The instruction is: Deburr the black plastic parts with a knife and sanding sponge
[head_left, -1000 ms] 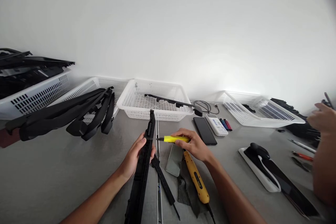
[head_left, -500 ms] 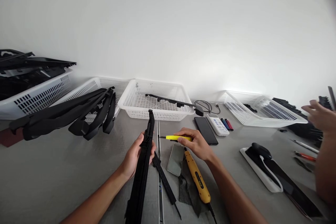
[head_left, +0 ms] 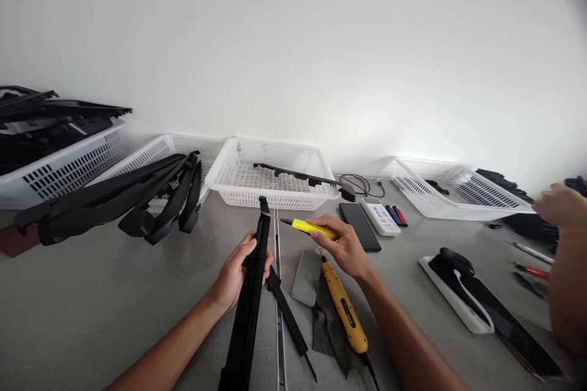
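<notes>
The yellow tool (head_left: pixel 308 228) got tilted up toward the tip of the black strip (head_left: pixel 251 293), gripped by the right hand (head_left: pixel 345 250); strip clasped in the left hand (head_left: pixel 236 269), so tip work looked underway.

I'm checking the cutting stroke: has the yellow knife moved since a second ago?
Yes. The yellow knife in the right hand has risen toward the white basket, its tip now at the black strip's top end.

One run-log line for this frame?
left hand: grips black strip | right hand: holds yellow knife, blade at strip's far end
</notes>
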The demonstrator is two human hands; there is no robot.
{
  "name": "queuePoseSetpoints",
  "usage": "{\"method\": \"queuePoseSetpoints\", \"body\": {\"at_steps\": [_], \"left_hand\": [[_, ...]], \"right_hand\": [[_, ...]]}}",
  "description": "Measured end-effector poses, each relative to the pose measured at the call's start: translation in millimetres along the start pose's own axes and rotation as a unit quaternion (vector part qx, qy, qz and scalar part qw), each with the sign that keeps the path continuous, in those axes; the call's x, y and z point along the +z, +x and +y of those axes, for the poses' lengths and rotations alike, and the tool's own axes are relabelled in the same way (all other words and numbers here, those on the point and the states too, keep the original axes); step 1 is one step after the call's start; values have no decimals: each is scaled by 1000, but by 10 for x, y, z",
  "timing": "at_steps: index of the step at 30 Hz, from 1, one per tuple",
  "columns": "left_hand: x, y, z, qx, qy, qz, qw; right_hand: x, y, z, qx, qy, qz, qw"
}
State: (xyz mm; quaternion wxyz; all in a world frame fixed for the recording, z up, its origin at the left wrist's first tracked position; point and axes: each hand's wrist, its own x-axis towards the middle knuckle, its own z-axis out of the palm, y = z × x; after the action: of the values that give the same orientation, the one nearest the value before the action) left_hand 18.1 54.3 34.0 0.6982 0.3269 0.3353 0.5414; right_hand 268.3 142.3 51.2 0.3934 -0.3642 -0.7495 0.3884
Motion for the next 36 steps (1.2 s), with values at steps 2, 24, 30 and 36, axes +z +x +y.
{"method": "queuePoseSetpoints", "body": {"at_steps": [2,24,30,36], "left_hand": [[3,-1,8,-2,-1,0,1000],[22,-5,-6,18,15,6,1000],[37,-10,16,17,17,15,1000],[37,-2,14,17,12,30,999]], "right_hand": [[5,0,4,7,-1,-5,1000],[-12,-8,20,14,-2,-4,1000],[-9,-8,-9,21,22,-33,999],[3,-11,-1,27,17,-59,998]]}}
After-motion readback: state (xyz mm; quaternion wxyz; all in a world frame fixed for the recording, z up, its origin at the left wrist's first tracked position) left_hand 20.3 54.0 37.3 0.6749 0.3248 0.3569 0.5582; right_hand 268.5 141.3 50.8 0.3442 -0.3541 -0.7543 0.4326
